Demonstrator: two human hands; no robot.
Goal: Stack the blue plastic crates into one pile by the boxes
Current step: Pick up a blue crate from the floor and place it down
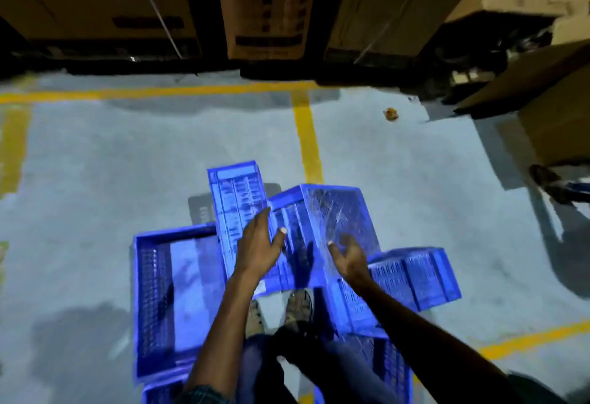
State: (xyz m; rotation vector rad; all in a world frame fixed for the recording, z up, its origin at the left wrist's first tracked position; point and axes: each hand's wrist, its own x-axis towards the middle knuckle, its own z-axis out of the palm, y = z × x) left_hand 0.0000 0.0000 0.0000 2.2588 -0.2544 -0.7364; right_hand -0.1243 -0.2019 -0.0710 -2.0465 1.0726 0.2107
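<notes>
Your left hand [260, 244] and right hand [349, 255], fingers spread, reach over an overturned blue crate [322, 221] on the grey floor [95, 154]. An upright crate [169, 301] sits left of your feet, another overturned one [415, 276] lies right. Cardboard boxes [265, 4] line the far edge beyond the yellow line [306, 138].

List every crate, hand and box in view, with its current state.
Left hand: open, fingers on the tipped crate.
Right hand: open, palm up.
Tipped crate: tilted, unstacked.
Upright crate: standing on end.
Left crate: flat, opening up.
Right crate: on its side.
Cardboard boxes: stacked, closed.
</notes>
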